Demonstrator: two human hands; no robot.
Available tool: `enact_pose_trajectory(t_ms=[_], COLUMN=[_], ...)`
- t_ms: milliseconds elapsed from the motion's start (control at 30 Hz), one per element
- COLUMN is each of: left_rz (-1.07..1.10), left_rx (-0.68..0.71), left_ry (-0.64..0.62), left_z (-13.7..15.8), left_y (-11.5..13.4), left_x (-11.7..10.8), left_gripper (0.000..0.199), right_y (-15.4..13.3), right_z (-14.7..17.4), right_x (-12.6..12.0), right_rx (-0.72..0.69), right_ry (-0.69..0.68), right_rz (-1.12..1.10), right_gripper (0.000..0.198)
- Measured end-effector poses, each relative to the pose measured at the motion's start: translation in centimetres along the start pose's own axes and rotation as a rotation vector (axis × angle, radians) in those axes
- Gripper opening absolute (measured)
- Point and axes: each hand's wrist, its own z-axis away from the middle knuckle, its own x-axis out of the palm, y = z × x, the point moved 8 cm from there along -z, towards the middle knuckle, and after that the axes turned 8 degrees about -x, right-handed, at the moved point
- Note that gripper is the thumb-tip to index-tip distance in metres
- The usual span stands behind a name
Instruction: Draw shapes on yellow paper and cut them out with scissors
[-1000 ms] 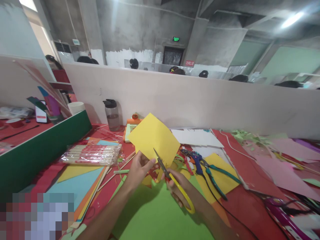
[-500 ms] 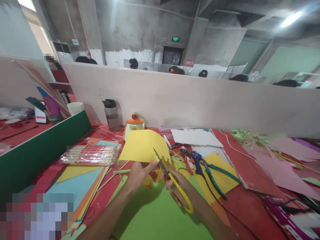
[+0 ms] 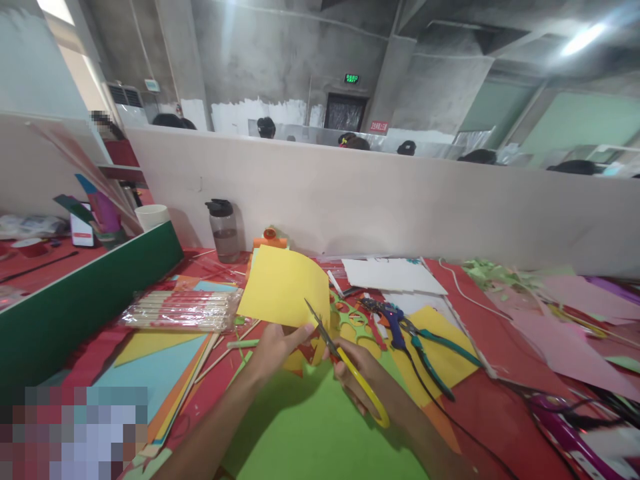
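A sheet of yellow paper (image 3: 283, 283) is pinched at its near edge by my left hand (image 3: 280, 347), the thumb lying on top. My right hand (image 3: 357, 373) grips a pair of scissors (image 3: 357, 377) with yellow handles. Their dark blades point up and left, over the paper's right edge close to my left thumb. Whether the blades are parted is hard to make out. Below both hands lies a large green sheet (image 3: 320, 427). Orange-brown paper scraps (image 3: 295, 363) show just under my fingers.
To the left are wrapped wooden sticks (image 3: 180, 310) and a green divider (image 3: 90, 293). A water bottle (image 3: 223, 233) stands at the back. On the right lie a glue gun (image 3: 393, 320), teal-handled pliers (image 3: 433, 360), white boards (image 3: 393, 275) and pink paper (image 3: 555, 347).
The yellow sheet has turned and tilted, its far edge rising on the left and its right side drawing inward. Both hands stay nearly in place.
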Motion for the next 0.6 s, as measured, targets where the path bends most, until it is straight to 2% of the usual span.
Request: enact_pose_trajectory(t_ms=[267,400,500,600], left_rz=[0.025,0.031,0.058,0.074], left_rx=[-0.039,-0.017,-0.01,-0.012], left_ry=[-0.049,-0.04,-0.035,-0.071], left_z=[0.5,0.48,0.41,0.44], left_y=[0.79,0.84,0.84,0.94], left_x=[0.34,0.22,0.19,0.54], left_gripper=[0.027,0.026,0.032,0.035], right_y=[0.21,0.2,0.24,0.34], right_z=[-0.07,0.06,0.14,0.14], right_x=[0.07,0.17,0.19,0.23], right_rx=[0.005,0.021,0.033,0.044], right_ry=[-0.002,-0.013,-0.008,-0.007], right_rz=[-0.035,-0.015,-0.003,-0.01], right_gripper=[0.063,0.061,0.063,0.064])
